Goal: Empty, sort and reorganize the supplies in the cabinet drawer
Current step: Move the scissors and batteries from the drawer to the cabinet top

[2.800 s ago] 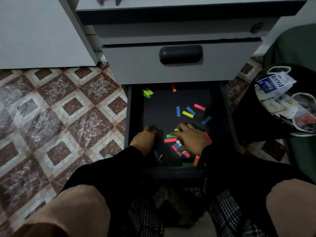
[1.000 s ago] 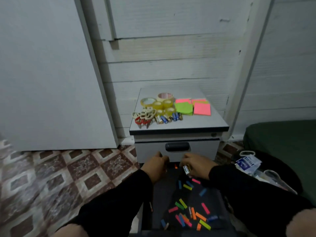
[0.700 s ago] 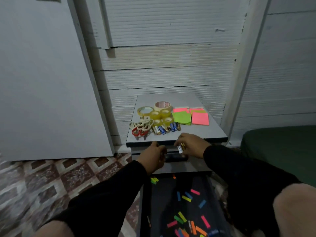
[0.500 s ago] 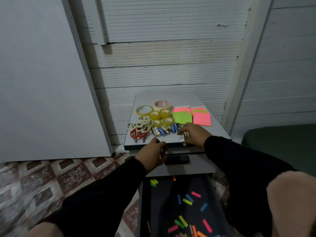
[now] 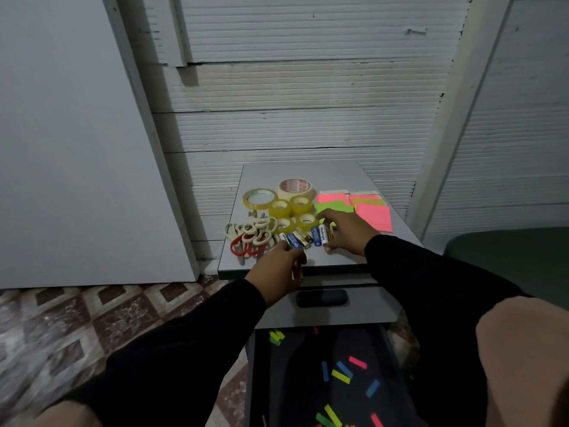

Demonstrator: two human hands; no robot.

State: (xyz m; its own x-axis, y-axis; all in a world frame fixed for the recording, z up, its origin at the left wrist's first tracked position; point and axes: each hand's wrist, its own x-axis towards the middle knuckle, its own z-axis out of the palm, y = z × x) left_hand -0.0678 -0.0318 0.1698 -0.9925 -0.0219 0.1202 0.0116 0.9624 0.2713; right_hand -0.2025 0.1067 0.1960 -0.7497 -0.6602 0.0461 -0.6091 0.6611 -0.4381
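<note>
Four groups already lie sorted on the cabinet top (image 5: pixel 308 172) in the head view: tape rolls (image 5: pixel 278 201) at 12 o'clock of the batteries (image 5: pixel 303 238), scissors (image 5: pixel 248 238) at 9 o'clock, sticky-note pads (image 5: pixel 374 212) at 2 o'clock. Our right hand (image 5: pixel 346 232) sets a white battery (image 5: pixel 322 235) at the row's 3 o'clock end, fingers curled around it. Our left hand (image 5: pixel 277 268) hovers at 6 o'clock, gripping a small item we cannot identify. In the open drawer (image 5: pixel 400 365) below, loose coloured tabs (image 5: pixel 340 375) remain; we judge emptying mostly done, reorganizing not begun.
</note>
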